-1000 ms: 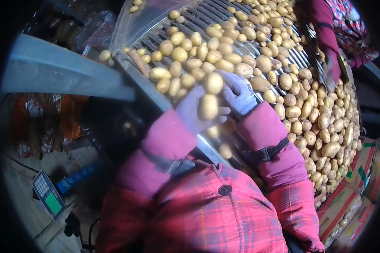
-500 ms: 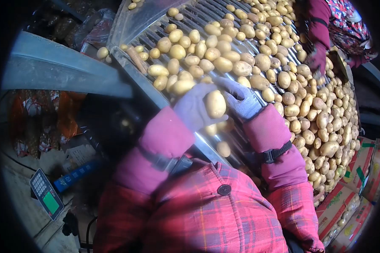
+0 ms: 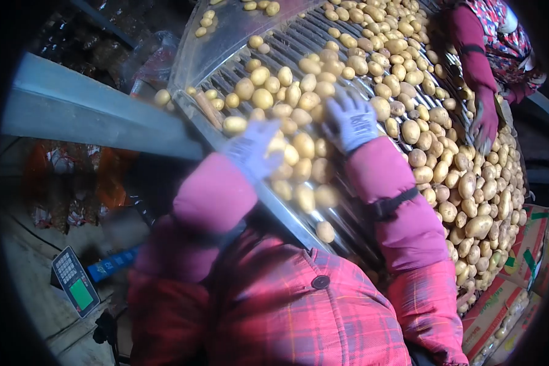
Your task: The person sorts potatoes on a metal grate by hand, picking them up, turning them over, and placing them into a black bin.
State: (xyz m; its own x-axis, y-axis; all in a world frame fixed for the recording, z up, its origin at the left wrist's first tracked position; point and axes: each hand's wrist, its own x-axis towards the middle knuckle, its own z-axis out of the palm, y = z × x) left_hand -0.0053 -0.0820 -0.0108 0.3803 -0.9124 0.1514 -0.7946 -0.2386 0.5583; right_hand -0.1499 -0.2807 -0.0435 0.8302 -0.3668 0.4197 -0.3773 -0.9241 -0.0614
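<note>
Many yellow potatoes (image 3: 409,131) lie on a slanted metal roller table (image 3: 287,46). My left hand (image 3: 250,149), in a pale glove and blurred by motion, lies flat at the table's near-left rim with its fingers against a clump of potatoes (image 3: 302,149). On the other side of that clump my gloved right hand (image 3: 351,122) rests on the potatoes with its fingers spread. Neither hand grips a potato. My pink sleeves and red plaid jacket (image 3: 299,311) fill the lower middle of the view.
A co-worker's red-gloved hand (image 3: 485,119) reaches onto the potatoes at the far right. Cardboard boxes (image 3: 500,302) holding potatoes stand below the table's right end. A grey metal beam (image 3: 104,116) runs along the left. A scale display (image 3: 74,285) sits at the lower left.
My left hand cupped a potato before; now that potato is out of the palm. Both hands have moved up the table and spread on either side of a clump.
</note>
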